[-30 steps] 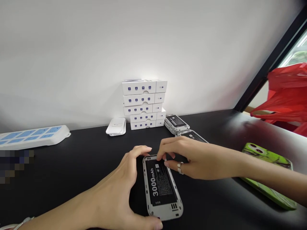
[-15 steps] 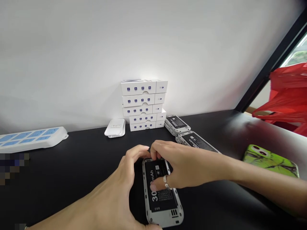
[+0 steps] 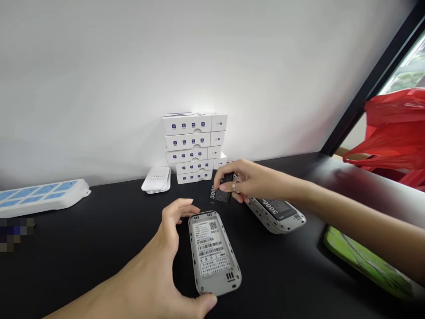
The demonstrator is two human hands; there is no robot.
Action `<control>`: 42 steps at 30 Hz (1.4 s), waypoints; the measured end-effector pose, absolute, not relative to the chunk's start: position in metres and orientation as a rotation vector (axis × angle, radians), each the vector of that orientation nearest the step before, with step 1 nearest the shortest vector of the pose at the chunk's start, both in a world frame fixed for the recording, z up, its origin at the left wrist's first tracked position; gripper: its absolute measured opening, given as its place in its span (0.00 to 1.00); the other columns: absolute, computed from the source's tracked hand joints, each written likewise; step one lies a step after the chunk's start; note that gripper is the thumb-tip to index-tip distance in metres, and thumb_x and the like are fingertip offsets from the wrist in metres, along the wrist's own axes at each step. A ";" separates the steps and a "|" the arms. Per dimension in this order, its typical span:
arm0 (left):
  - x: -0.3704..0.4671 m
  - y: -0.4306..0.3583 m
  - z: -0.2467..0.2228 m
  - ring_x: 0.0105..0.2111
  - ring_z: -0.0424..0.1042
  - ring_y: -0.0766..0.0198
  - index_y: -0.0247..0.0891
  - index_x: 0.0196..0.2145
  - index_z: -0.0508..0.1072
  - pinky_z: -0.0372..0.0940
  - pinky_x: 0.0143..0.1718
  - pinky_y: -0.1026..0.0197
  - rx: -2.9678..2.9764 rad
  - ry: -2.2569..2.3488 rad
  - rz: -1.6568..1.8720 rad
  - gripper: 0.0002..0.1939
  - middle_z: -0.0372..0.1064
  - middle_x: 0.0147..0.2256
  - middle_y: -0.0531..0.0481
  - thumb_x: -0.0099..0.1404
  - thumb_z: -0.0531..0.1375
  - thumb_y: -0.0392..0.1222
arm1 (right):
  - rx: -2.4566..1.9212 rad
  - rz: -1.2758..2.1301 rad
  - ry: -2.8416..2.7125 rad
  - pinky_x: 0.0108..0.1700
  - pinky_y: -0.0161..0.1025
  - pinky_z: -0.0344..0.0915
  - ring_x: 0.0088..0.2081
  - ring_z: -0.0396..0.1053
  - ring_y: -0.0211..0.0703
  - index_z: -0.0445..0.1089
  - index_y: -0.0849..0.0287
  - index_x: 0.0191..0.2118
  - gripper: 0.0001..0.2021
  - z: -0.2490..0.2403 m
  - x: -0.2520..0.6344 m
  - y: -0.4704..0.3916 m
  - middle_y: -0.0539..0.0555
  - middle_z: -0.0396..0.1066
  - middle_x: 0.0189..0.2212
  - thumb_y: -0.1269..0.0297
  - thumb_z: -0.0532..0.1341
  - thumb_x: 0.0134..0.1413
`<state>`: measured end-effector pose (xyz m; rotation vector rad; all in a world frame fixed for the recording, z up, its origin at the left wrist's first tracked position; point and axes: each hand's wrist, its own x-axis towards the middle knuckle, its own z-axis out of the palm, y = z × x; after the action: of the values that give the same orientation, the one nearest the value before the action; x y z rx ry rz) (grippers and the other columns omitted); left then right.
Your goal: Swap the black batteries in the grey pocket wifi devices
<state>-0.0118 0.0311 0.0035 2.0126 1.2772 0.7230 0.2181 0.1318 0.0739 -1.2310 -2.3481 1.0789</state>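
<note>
A grey handheld device (image 3: 216,248) with rounded corners lies face down, its battery bay uncovered. Printed labels with barcodes and a square code show inside the bay. My left hand (image 3: 166,261) spans its left side, thumb at the lower edge and fingers at the upper edge. Up and to the right, my right hand (image 3: 244,179) pinches a flat black battery (image 3: 222,194) marked 3000, raised clear of the device. Just right of that hand, similar devices with batteries fitted (image 3: 277,212) lie stacked, partly hidden by my right hand and forearm.
Several white boxes (image 3: 189,142) are stacked against the wall. White covers (image 3: 156,179) lie piled left of them. A white power strip (image 3: 63,197) sits at far left. A green patterned phone case (image 3: 361,261) lies under my right forearm, with a red plastic bag (image 3: 395,133) behind.
My right hand has lifted the battery out of the device and carried it up and to the right. The labels in the bay now show. My left hand stays around the device.
</note>
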 end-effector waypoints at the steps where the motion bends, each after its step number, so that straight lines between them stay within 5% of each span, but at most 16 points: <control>1: -0.011 0.031 0.004 0.63 0.51 0.42 0.61 0.59 0.38 0.45 0.63 0.30 2.012 1.280 0.722 0.56 0.48 0.59 0.48 0.44 0.72 0.41 | -1.248 0.963 -2.421 0.27 0.35 0.59 0.23 0.63 0.36 0.73 0.57 0.38 0.07 0.071 0.218 0.135 0.47 0.67 0.21 0.66 0.58 0.58; 6: -0.011 0.031 0.004 0.63 0.51 0.42 0.61 0.60 0.38 0.46 0.64 0.30 2.012 1.275 0.711 0.56 0.48 0.60 0.48 0.45 0.71 0.41 | -1.138 0.566 -2.566 0.39 0.40 0.61 0.40 0.65 0.44 0.73 0.53 0.39 0.08 0.057 0.212 0.136 0.53 0.69 0.41 0.59 0.63 0.54; 11: -0.011 0.030 0.007 0.64 0.49 0.41 0.59 0.60 0.37 0.46 0.63 0.30 2.035 1.283 0.677 0.55 0.47 0.61 0.46 0.46 0.70 0.42 | -1.238 0.290 -2.731 0.48 0.52 0.58 0.47 0.59 0.54 0.66 0.52 0.44 0.20 0.056 0.215 0.132 0.56 0.65 0.45 0.42 0.60 0.53; 15: -0.013 0.031 0.007 0.64 0.48 0.38 0.56 0.61 0.36 0.46 0.62 0.27 2.066 1.257 0.669 0.55 0.44 0.61 0.42 0.47 0.70 0.42 | -1.193 0.229 -2.891 0.54 0.59 0.53 0.51 0.60 0.59 0.61 0.54 0.57 0.24 0.057 0.220 0.131 0.61 0.64 0.51 0.46 0.52 0.61; 21: -0.018 0.034 0.006 0.64 0.47 0.36 0.55 0.61 0.36 0.48 0.62 0.27 2.138 1.187 0.554 0.54 0.39 0.62 0.41 0.50 0.69 0.47 | -1.097 0.112 -2.996 0.60 0.61 0.47 0.62 0.54 0.60 0.63 0.60 0.60 0.22 0.059 0.224 0.137 0.64 0.57 0.62 0.57 0.50 0.65; 25: -0.020 0.040 0.009 0.63 0.53 0.38 0.55 0.61 0.36 0.51 0.61 0.29 2.185 1.290 0.609 0.51 0.46 0.62 0.42 0.52 0.68 0.46 | -1.055 0.093 -2.950 0.60 0.58 0.50 0.61 0.55 0.58 0.67 0.59 0.57 0.21 0.083 0.233 0.136 0.61 0.61 0.60 0.56 0.53 0.63; 31: -0.029 0.065 0.014 0.63 0.55 0.40 0.53 0.62 0.46 0.57 0.58 0.30 2.154 1.470 0.635 0.30 0.51 0.65 0.44 0.67 0.56 0.52 | -1.563 0.371 -2.818 0.47 0.53 0.65 0.49 0.67 0.60 0.69 0.53 0.51 0.29 0.121 0.270 0.120 0.57 0.69 0.50 0.40 0.63 0.48; 36: -0.032 0.076 0.014 0.65 0.52 0.38 0.54 0.62 0.53 0.55 0.59 0.29 2.140 1.519 0.629 0.27 0.45 0.68 0.47 0.69 0.53 0.59 | -1.660 0.531 -2.747 0.45 0.52 0.67 0.49 0.68 0.63 0.67 0.48 0.52 0.35 0.106 0.298 0.112 0.55 0.69 0.50 0.50 0.73 0.34; 42: -0.032 0.076 0.012 0.64 0.58 0.47 0.57 0.65 0.47 0.58 0.61 0.38 2.174 1.406 0.624 0.26 0.50 0.67 0.49 0.73 0.51 0.51 | -1.538 0.656 -2.732 0.53 0.48 0.65 0.57 0.63 0.61 0.59 0.48 0.60 0.42 0.089 0.312 0.106 0.54 0.60 0.59 0.52 0.72 0.35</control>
<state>-0.0318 0.0757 0.0121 2.1743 1.4058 0.6244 0.3115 0.1065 0.0888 -1.5379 -2.7321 0.6563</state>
